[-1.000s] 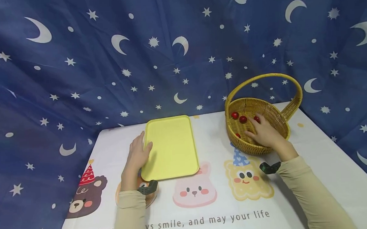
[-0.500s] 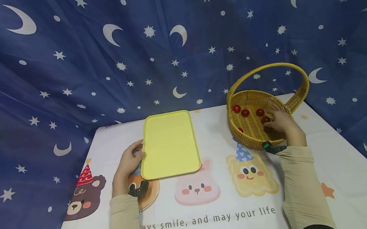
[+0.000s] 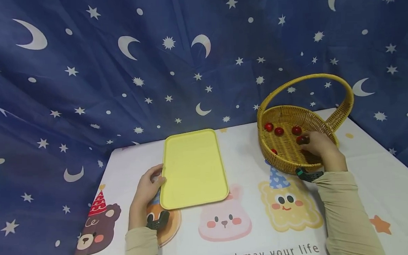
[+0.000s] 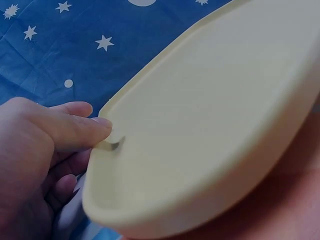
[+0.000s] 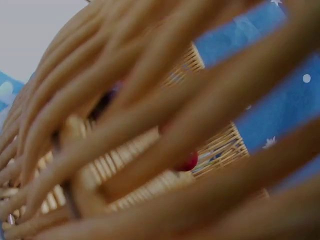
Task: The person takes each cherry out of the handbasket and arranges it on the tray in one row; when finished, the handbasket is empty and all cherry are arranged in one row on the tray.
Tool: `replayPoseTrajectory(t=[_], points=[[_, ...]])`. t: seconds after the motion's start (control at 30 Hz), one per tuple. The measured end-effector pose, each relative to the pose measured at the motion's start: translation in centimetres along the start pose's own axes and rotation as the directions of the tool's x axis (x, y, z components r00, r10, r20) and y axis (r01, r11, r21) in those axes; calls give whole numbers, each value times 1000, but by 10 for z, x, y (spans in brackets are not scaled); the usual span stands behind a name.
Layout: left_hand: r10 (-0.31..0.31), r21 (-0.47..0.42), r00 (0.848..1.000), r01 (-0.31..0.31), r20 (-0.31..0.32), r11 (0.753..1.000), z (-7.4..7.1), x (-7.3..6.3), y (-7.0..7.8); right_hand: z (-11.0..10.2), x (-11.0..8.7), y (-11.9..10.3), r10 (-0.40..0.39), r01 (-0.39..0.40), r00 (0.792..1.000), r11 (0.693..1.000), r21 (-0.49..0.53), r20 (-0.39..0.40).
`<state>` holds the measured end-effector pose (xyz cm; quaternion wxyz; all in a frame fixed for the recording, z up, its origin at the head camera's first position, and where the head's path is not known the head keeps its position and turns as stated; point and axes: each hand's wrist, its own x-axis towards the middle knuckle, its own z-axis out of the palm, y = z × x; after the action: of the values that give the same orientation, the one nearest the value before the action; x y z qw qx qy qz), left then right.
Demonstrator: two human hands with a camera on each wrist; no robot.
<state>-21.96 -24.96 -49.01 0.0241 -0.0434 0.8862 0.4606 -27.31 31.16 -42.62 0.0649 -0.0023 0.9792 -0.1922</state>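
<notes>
In the head view, my left hand holds the left edge of a yellow rectangular tray. Its thumb lies over the rim, with the other fingers beside and below, as the left wrist view shows. My right hand reaches into a round yellow wicker basket and pinches a small round dark-red fruit. Other red fruits lie loose on the basket floor, such as one just behind the fingers and another near the left wall. Basket strands mostly block the right wrist view.
The basket's tall arched handle rises over its opening. A white tablecloth with cartoon animal prints covers the table. Behind hangs a dark blue curtain with moons and stars.
My right hand has moved rightward within the basket and closed on a fruit. My left hand has slid down the tray's left side, from lying over its edge to gripping it.
</notes>
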Motion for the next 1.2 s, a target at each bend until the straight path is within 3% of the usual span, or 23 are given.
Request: replayPoseTrajectory(t=[0.37, 0.73, 0.9, 1.1, 1.2], points=[[17, -6, 1000, -17, 7, 1000, -3, 2, -3, 5, 3, -2, 24, -24, 1000, 1000, 16, -9], [11, -17, 1000, -11, 0, 1000, -3, 2, -1, 1, 3, -2, -5, 10, 998, 997, 76, -58], [-4, -17, 1000, 4, -2, 1000, -3, 2, 1, -5, 1, -6, -39, 45, 997, 994, 101, -65], [1, -18, 1000, -1, -4, 1000, -2, 1, 3, -13, -4, -18, -118, 141, 980, 980, 142, -162], [-1, -15, 1000, 1, -8, 1000, -2, 1, 2, -15, -6, -25, -149, 178, 974, 970, 164, -171]])
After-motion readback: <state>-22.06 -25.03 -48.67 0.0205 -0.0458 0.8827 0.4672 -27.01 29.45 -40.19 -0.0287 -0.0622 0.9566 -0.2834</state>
